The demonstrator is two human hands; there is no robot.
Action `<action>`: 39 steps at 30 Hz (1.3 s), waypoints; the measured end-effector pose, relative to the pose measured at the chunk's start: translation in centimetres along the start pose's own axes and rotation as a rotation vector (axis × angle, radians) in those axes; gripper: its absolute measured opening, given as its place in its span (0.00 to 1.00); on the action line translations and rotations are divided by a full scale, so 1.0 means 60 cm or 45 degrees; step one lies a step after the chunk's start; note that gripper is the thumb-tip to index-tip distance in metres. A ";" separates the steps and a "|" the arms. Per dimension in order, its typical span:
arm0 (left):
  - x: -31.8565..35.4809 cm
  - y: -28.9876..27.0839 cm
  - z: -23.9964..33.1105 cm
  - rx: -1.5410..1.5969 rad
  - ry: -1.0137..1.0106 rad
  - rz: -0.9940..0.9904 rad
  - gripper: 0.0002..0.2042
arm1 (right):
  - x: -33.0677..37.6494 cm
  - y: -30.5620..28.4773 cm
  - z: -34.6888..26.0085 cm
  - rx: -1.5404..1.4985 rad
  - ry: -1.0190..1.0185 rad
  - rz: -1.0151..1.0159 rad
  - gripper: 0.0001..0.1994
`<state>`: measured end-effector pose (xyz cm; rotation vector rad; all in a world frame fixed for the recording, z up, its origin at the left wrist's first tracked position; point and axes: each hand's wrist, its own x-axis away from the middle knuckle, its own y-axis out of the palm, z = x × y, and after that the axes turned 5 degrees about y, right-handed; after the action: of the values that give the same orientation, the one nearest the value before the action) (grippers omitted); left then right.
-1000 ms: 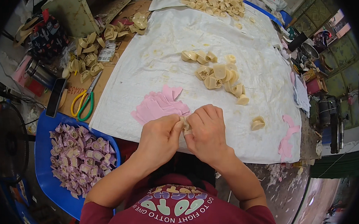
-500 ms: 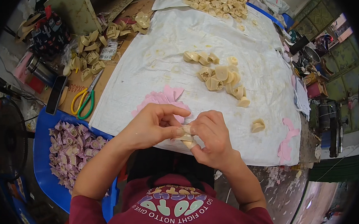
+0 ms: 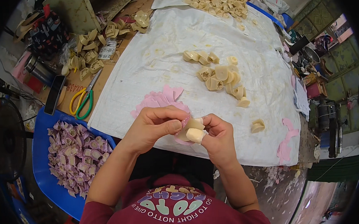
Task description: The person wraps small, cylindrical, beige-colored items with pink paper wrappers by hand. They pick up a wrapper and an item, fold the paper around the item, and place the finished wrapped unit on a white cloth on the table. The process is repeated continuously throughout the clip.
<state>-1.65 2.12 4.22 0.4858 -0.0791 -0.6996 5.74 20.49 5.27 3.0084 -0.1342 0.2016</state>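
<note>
My left hand (image 3: 153, 128) pinches a pink glittery fabric piece (image 3: 184, 122) by its edge, in front of the near table edge. Closed on a small cream plastic piece (image 3: 182, 134), my right hand (image 3: 221, 137) meets it there; the fabric lies against the plastic, and fingers hide much of both. Cream-coloured covers sit on my right thumb and a fingertip. Just beyond my left hand is a pile of pink fabric pieces (image 3: 162, 98). Loose cream plastic pieces (image 3: 222, 73) lie farther right on the white sheet (image 3: 144, 69).
A blue basket (image 3: 40, 161) at left holds many purple-covered pieces (image 3: 77, 153). Scissors (image 3: 85, 97) and a phone (image 3: 55, 95) lie by the sheet's left edge. A large cream heap (image 3: 218, 3) is at the far end, near another person's hand. A pink strip (image 3: 287, 142) lies right.
Pink glittery fabric now shows in my left fingers, against the cream piece. My right hand has turned so its covered thumb faces up. The left forearm has shifted slightly right.
</note>
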 end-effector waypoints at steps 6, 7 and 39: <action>-0.008 0.026 -0.007 -0.820 0.578 0.128 0.02 | -0.003 0.017 0.000 0.246 -0.055 0.066 0.09; -0.009 0.028 -0.003 -0.857 0.585 0.135 0.01 | -0.005 0.009 0.002 0.203 -0.009 0.040 0.09; 0.040 0.035 0.028 -1.057 1.056 -0.060 0.12 | 0.039 -0.002 -0.006 -0.497 -0.113 -0.109 0.11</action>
<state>1.08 1.30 6.47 -0.0561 0.9713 -0.4735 8.03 20.47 5.94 2.6273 -0.0458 0.0280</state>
